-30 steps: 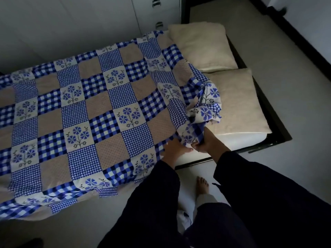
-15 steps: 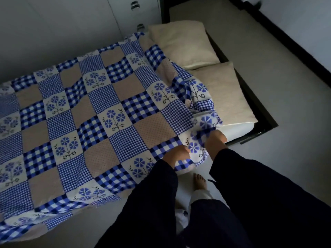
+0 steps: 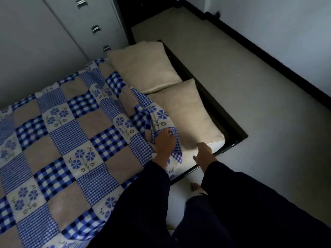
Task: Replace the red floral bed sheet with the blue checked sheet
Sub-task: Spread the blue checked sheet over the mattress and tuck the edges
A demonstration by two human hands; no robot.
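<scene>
The blue checked sheet lay spread over the bed, its corner bunched beside the near pillow — gripped there by the left hand. The right hand hovered loose and empty at the pillow's corner.

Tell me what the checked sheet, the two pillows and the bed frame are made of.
Checked sheet: thin printed fabric, probably cotton; matte, it bunches in soft folds. Pillows: plain cream cloth, puffy. Bed frame: dark, hard, faint sheen; wood or laminate, cannot tell.
</scene>
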